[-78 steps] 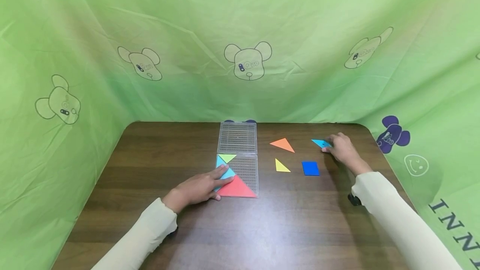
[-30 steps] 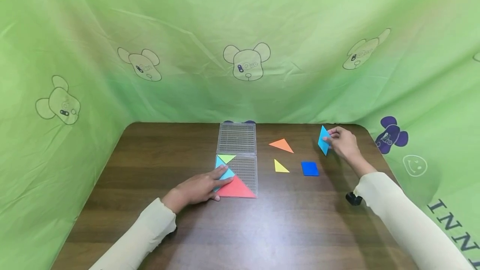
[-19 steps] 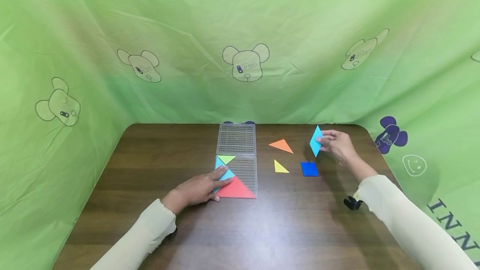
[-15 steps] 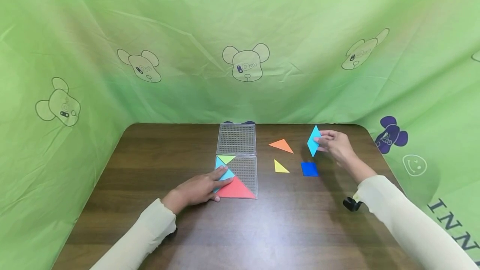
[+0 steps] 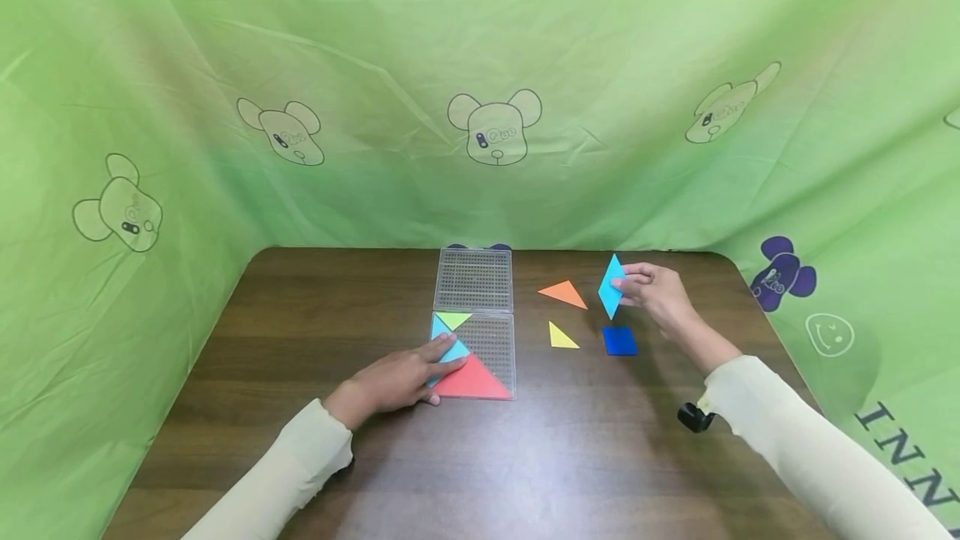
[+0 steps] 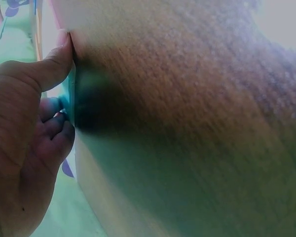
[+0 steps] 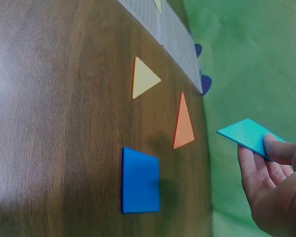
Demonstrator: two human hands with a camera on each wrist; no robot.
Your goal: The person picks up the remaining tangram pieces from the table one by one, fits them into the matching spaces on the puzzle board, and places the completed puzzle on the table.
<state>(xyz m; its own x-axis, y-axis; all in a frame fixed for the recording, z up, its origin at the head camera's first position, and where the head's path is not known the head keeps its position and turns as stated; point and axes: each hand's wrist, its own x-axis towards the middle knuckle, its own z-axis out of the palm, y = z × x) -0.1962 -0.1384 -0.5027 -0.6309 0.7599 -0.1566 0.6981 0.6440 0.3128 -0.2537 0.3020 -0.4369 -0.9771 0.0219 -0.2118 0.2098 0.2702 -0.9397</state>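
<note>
My right hand (image 5: 660, 298) pinches a light-blue parallelogram tangram piece (image 5: 611, 286) between thumb and fingers, tilted up above the table. In the right wrist view, the thumb lies on the upper face of this piece (image 7: 246, 132) and the fingers are below. My left hand (image 5: 393, 377) rests on the near half of a hinged, clear grid case (image 5: 491, 327), its fingers extended over a light-blue piece (image 5: 459, 347) and beside a large red triangle (image 5: 472, 379). A light-green triangle (image 5: 453, 320) lies at that half's far left. The left wrist view shows the thumb (image 6: 56, 61) against the case's edge.
The case's far half (image 5: 474, 280) lies unfolded behind. Right of the case, an orange triangle (image 5: 566, 294), a small yellow triangle (image 5: 561, 337) and a dark-blue square (image 5: 619, 341) lie on the wooden table (image 5: 300, 307). Green printed cloth (image 5: 375, 173) surrounds the table's back and sides.
My right hand has lifted the light-blue parallelogram from the table, turned it up on edge and carried it left, near the dark-blue square. The left hand has stayed in place.
</note>
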